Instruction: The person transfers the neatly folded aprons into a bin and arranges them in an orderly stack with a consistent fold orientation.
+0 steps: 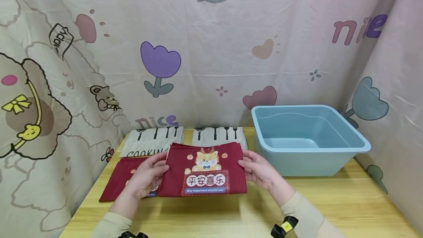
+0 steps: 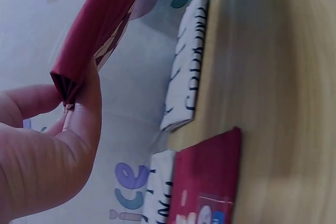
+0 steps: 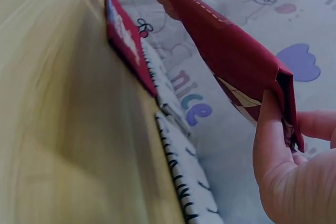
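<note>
Both hands hold a folded dark red cloth above the table, its cartoon animal and lettering showing in the head view. My left hand pinches its left edge between thumb and fingers. At the opposite edge my right hand pinches it the same way. The wrist views show the stacked folds of the held cloth at its ends. Another folded red cloth lies on the table, partly hidden behind my left hand. Behind these lie two folded white cloths with black utensil prints, one at left and one in the middle.
A light blue plastic tub stands open at the right rear of the wooden table. A printed curtain hangs behind the table and down both sides.
</note>
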`<state>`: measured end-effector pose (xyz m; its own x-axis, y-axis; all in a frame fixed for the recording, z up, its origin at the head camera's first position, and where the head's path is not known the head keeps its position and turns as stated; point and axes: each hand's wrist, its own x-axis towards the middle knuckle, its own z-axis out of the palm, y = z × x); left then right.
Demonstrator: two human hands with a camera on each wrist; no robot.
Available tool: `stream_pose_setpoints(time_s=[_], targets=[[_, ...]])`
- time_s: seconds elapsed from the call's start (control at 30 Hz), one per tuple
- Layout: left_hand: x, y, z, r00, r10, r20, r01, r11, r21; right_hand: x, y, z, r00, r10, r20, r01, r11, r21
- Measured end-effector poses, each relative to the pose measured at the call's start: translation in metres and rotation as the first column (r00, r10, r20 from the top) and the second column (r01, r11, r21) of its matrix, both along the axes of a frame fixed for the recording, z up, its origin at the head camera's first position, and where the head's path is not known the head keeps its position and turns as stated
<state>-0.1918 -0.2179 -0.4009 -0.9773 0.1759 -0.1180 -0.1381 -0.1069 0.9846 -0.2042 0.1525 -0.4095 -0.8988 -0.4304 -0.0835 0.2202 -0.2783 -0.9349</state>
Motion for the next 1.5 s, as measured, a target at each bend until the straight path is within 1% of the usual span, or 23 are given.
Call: stream_pose_setpoints(time_s=[0.1, 0.23, 0.43, 0.67, 0.87, 1.1, 1.23, 1.33, 1.4, 1.5], targets=[[0.0, -0.002, 0.005, 1.0, -0.015, -0.022, 0.015, 1.0, -0.005, 0.0, -0.001, 0.009, 1.0, 0.001, -0.016, -0.001, 1.0, 0.004], [-0.001, -0.003, 0.013, 0.998, -0.029, -0.048, 0.03, 0.999, 0.015, -0.001, 0.0, 0.02, 0.999, -0.003, -0.034, 0.003, 1.0, 0.007], [-0.003, -0.001, 0.027, 0.996, -0.03, -0.079, 0.033, 0.999, 0.036, -0.003, 0.002, 0.037, 0.998, -0.013, -0.057, 0.013, 1.0, 0.006], [-0.006, 0.008, 0.045, 0.993, -0.051, -0.109, 0.06, 0.994, 0.086, -0.006, 0.009, 0.055, 0.995, -0.021, -0.097, 0.022, 1.0, 0.006], [-0.011, 0.024, 0.057, 0.991, -0.04, -0.126, 0.055, 0.992, 0.114, -0.008, 0.022, 0.07, 0.989, -0.065, -0.133, 0.067, 0.998, 0.014], [-0.017, 0.052, 0.069, 0.994, 0.026, -0.111, -0.011, 0.99, 0.14, -0.012, 0.043, 0.081, 0.978, -0.144, -0.153, 0.151, 0.988, 0.032], [-0.022, 0.067, 0.074, 0.99, 0.035, -0.138, -0.013, 0.988, 0.156, -0.014, 0.056, 0.085, 0.972, -0.177, -0.154, 0.186, 0.982, 0.045], [-0.027, 0.079, 0.076, 0.986, 0.039, -0.159, -0.012, 0.986, 0.168, -0.014, 0.066, 0.089, 0.968, -0.202, -0.149, 0.214, 0.974, 0.072], [-0.029, 0.087, 0.078, 0.986, 0.045, -0.161, -0.015, 0.983, 0.181, -0.014, 0.073, 0.092, 0.965, -0.219, -0.147, 0.233, 0.968, 0.088], [-0.033, 0.099, 0.081, 0.986, 0.039, -0.159, -0.005, 0.978, 0.208, -0.013, 0.084, 0.097, 0.959, -0.242, -0.148, 0.259, 0.96, 0.109]])
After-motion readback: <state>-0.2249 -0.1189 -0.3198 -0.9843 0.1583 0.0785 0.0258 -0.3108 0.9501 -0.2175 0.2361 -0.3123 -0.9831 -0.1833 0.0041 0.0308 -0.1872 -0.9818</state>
